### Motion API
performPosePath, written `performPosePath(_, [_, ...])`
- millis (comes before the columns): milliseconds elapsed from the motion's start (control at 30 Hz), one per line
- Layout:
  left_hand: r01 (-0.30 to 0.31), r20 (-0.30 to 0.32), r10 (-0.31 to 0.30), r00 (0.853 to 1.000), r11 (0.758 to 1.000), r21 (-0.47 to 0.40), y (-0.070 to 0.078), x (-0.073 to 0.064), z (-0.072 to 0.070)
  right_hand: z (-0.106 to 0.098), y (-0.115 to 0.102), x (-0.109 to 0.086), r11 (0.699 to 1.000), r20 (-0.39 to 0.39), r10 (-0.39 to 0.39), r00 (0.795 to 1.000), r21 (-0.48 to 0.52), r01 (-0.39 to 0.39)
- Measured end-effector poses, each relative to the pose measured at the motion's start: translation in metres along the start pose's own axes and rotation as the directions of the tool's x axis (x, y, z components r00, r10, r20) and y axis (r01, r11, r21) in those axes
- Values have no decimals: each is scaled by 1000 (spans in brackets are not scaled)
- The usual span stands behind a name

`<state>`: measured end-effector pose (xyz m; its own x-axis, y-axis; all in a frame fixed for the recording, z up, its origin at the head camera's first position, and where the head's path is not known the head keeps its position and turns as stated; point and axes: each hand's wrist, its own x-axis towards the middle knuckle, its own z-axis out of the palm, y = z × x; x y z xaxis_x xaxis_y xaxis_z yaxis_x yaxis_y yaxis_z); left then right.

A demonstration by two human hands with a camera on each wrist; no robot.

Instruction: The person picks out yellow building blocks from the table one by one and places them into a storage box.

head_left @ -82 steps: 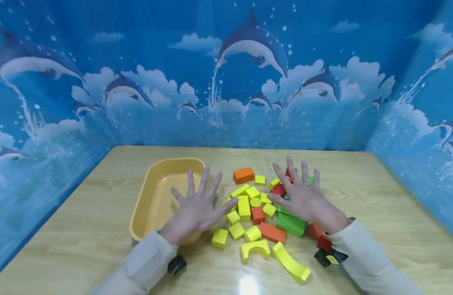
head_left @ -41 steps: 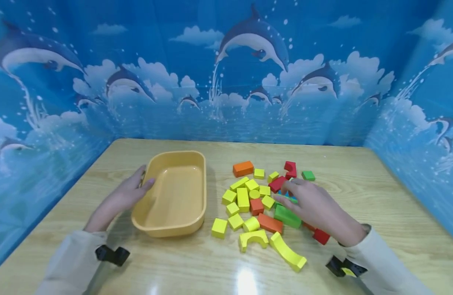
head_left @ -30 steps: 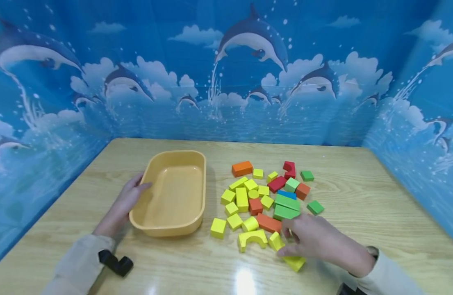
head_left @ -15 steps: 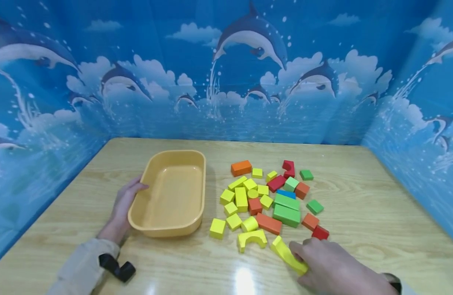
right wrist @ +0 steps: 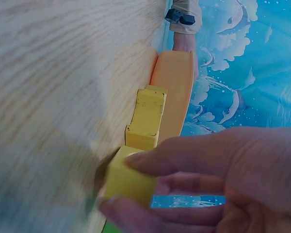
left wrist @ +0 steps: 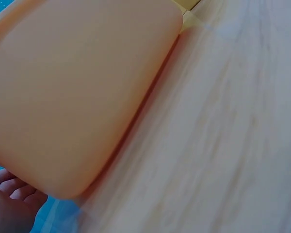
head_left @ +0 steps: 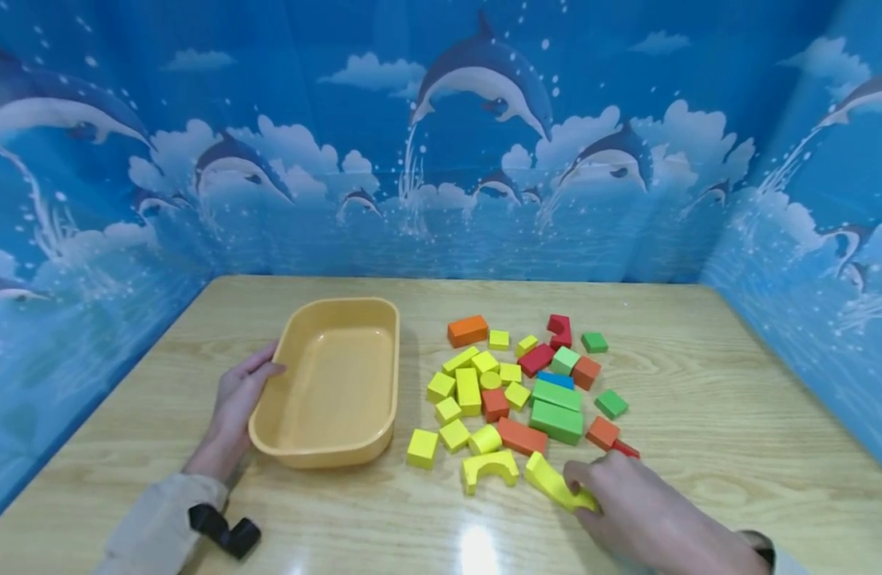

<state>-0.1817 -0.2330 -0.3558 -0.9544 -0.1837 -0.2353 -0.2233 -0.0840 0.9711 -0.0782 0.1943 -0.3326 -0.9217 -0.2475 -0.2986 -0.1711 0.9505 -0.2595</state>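
The curved yellow block (head_left: 551, 481) lies toward the cut-off near edge of the table (head_left: 706, 391), pinched by the right hand (head_left: 638, 507), which hides one end; the left hand (head_left: 232, 407) grips the left side of the tan tray (head_left: 326, 458), fingers mostly hidden

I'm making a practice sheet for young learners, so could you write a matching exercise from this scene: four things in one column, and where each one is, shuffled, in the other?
Things:
1. long curved yellow block
2. flat rectangular blue block
3. glossy tan basin
4. bright orange rectangular block

Places:
A. held at its side by the left grip
B. next to a small yellow block, at the far side of the scattered blocks
C. pinched in the right grip
D. just beyond two long green blocks

Pairs: 1-C, 2-D, 3-A, 4-B
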Motion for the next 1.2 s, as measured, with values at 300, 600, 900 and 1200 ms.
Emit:
performPosePath(300, [-14,-46,14,999,1000,6,-1,-2,2,-17,-1,-9,928,-285,-342,896,50,370])
performPosePath(600, [-1,-59,5,998,998,68,0,-6,0,-24,-62,22,730,-570,-563,598,-4,683])
performPosePath(900, [10,-48,-6,999,995,98,-7,-7,5,-19,-140,67,685,-497,-645,580,-39,728])
performPosePath(1200, [33,-51,-29,998,995,94,-6,-6,4,-4,-188,98,849,-356,-529,771,-198,491])
